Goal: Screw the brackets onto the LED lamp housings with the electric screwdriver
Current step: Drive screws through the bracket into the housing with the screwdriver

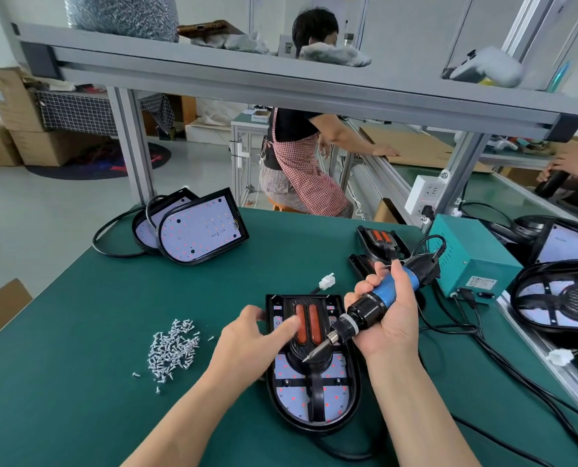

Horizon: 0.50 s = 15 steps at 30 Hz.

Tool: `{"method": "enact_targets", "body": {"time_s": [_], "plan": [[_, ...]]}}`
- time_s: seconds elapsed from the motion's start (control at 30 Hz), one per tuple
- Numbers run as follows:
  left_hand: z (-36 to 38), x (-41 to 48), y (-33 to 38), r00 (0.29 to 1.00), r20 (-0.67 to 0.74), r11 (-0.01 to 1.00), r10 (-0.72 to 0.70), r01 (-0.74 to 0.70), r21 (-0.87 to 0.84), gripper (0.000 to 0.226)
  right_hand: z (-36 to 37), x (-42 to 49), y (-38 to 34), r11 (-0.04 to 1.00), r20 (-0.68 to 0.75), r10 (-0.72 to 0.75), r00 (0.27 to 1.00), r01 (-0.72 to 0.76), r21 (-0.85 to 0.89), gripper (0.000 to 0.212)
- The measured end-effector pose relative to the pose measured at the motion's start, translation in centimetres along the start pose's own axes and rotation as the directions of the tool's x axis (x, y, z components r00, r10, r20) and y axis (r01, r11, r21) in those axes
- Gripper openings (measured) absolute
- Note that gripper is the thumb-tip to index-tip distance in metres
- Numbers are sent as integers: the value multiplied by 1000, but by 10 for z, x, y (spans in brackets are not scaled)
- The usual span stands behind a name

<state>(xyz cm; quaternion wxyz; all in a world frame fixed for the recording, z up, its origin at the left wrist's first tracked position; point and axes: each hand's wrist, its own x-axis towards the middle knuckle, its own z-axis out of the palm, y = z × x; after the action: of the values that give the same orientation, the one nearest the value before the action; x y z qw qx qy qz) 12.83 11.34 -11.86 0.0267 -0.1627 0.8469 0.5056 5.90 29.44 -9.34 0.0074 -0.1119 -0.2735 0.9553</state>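
On the green worktop (78, 382) the LED lamp housing (314, 396) is being steadied by the left hand (250, 342), fingers spread over its bracket (309, 332); the electric screwdriver (365, 310) is being gripped slantwise by the right hand (392, 318), so a bit skid is arguably being risked

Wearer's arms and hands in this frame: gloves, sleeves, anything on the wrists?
No gloves: the left hand and right hand are bare. The left forearm and right forearm are bare too, and no sleeve shows before the frame edge. No watch, band or ring is visible.
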Motion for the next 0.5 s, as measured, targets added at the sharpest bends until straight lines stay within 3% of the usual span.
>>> {"method": "enact_targets", "body": {"time_s": [0.1, 0.23, 0.4, 0.5], "plan": [[1, 3, 2, 996, 94, 996, 8, 1, -93, 82, 0, 1, -1, 1000, 6, -12, 1000, 12, -4, 18], [3, 2, 0, 992, 129, 981, 4, 22, -194, 69, 1, 1, -5, 999, -4, -41, 999, 41, -10, 18], [8, 0, -2, 999, -3, 997, 43, -43, -61, 50, 19, 6, -14, 995, -12, -94, 995, 94, -36, 19], [9, -2, -3, 998, -31, 996, 63, -65, -68, 43, 38, 10, -20, 984, 23, -156, 987, 158, -82, 18]]}}
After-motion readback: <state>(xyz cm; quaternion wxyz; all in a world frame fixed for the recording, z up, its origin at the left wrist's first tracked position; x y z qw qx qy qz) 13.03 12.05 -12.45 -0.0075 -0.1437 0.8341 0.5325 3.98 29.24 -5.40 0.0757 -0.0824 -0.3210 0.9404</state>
